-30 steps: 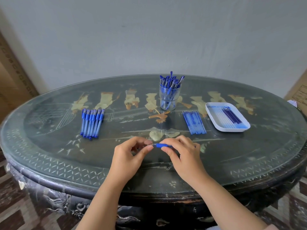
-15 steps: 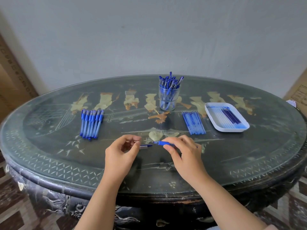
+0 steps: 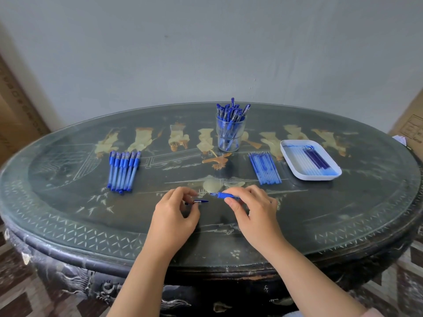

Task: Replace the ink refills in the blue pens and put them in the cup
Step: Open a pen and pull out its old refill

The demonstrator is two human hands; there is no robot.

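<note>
This looks like a room in a home rather than a workplace. The dark oval lacquered table (image 3: 68, 216) under a glass top bears inlaid pale figures and carved sides, standing against a plain grey-blue painted wall (image 3: 206, 53), with brown cardboard boxes (image 3: 16, 115) at both edges and a patterned tiled floor (image 3: 13, 298).

Pen cap (image 3: 199, 202) in left hand (image 3: 175, 216), uncapped blue pen (image 3: 223, 195) in right hand (image 3: 254, 211).
</note>
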